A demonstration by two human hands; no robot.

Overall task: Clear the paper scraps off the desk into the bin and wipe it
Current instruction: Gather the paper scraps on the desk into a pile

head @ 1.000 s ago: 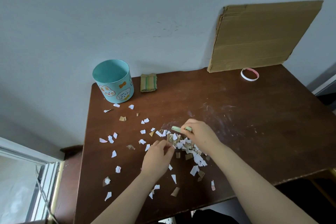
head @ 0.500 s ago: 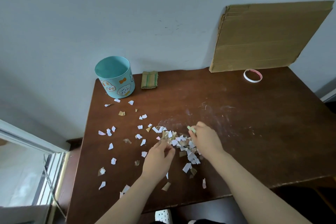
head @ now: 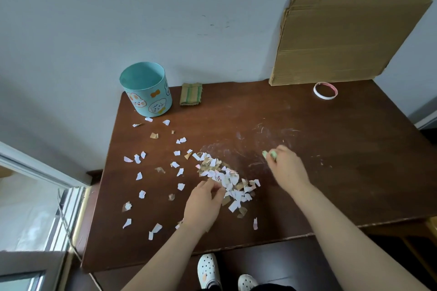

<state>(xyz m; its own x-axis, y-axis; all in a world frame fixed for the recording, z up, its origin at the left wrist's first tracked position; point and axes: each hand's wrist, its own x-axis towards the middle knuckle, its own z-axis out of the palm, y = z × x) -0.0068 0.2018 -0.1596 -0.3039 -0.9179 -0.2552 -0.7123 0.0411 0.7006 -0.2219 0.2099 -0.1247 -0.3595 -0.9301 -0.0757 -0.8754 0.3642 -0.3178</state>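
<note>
Sweep loose scraps (head: 139, 176) toward the pile (head: 224, 177). Left hand (head: 203, 201) fingers pinch the pile; right hand (head: 283, 168) fingers, beside the pile, hold a green thing (head: 269, 154).

Soft daylight is coming in from the window (head: 30, 208) at lower left, which is washing out to white. The wall (head: 165, 7) is lighting evenly, with faint shadows. The right hand (head: 286, 168) and the green object (head: 270, 154) it grips are smearing with motion blur. Wide-angle distortion is bending the desk (head: 354, 149) edges.
</note>
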